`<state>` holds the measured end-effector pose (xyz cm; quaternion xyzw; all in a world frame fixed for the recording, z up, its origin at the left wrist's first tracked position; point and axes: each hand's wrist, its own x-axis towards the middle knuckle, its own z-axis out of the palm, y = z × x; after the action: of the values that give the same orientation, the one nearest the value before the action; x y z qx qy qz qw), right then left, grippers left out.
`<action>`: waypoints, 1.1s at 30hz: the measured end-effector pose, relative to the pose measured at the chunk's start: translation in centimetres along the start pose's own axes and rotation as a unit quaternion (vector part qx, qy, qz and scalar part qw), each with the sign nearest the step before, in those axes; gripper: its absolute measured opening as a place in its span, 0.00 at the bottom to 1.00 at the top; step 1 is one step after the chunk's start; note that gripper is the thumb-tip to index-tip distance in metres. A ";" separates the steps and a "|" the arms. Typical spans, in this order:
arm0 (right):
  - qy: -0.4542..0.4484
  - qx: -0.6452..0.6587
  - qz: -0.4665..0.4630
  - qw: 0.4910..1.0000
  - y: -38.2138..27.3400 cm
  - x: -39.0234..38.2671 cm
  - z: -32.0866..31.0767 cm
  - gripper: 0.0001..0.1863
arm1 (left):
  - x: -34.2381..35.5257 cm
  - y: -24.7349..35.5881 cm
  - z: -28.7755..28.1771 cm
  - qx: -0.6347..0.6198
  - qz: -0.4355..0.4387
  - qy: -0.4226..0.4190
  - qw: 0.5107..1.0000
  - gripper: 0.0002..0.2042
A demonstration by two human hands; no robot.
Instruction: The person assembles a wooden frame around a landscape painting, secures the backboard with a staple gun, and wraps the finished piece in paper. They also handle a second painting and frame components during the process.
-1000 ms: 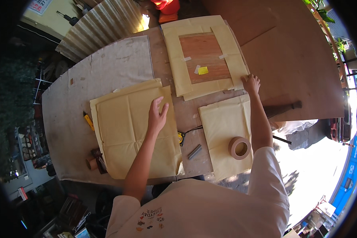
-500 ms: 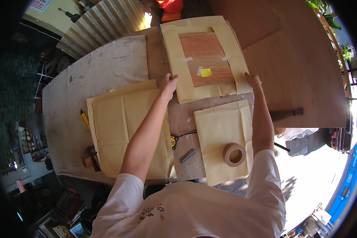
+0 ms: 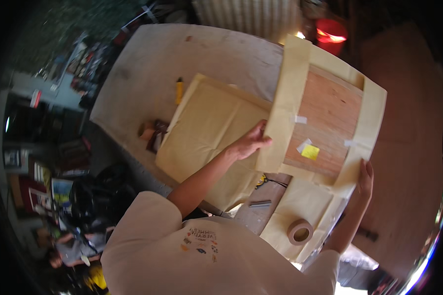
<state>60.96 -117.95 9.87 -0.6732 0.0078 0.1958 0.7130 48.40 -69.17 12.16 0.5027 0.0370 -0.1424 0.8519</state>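
Observation:
A flat wooden panel (image 3: 329, 120), edged with folded brown paper (image 3: 284, 98), is held up between my two hands. Two pale strips of tape and a yellow sticky note (image 3: 310, 152) are on its bare wood. My left hand (image 3: 251, 142) is closed on the panel's left edge, thumb on the paper. At the lower right edge my right hand (image 3: 365, 179) grips it, fingers partly hidden behind. Under and left of it lies a large brown paper sheet (image 3: 211, 142). A smaller brown paper piece (image 3: 300, 201) carries a roll of brown tape (image 3: 300, 232).
A grey bar-like piece (image 3: 260, 204) and a partly covered yellow tape measure (image 3: 261, 181) lie between the papers. A yellow utility knife (image 3: 179, 92) rests on the cloth-covered table (image 3: 142, 78). Brown boards (image 3: 408, 147) stand at right; a person (image 3: 79, 248) is at lower left.
My hands have lifted the panel off the table and brought it closer, tilted. My view has turned left, so the table appears rotated.

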 end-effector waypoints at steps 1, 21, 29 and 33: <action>-0.052 0.004 -0.025 0.998 -1.2 -0.3 1.9 0.17 | -2.7 1.7 -0.8 0.073 0.005 0.002 0.997 0.35; -0.489 -0.170 -0.144 0.843 -5.8 -2.8 76.0 0.20 | -59.0 6.5 -27.9 -0.146 0.205 0.643 0.723 0.27; -0.353 -0.325 -0.545 0.687 -4.8 -12.7 101.6 0.15 | -75.2 10.2 -38.2 -0.172 0.331 0.589 0.717 0.21; -0.435 -0.351 -0.574 0.598 -4.6 -17.5 108.2 0.17 | -80.5 12.0 -41.5 -0.135 0.300 0.586 0.740 0.23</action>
<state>18.82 -18.52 29.17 -0.5720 -0.7612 0.0033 0.3056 -21.89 -11.23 18.48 0.3516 0.3953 0.4495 0.7197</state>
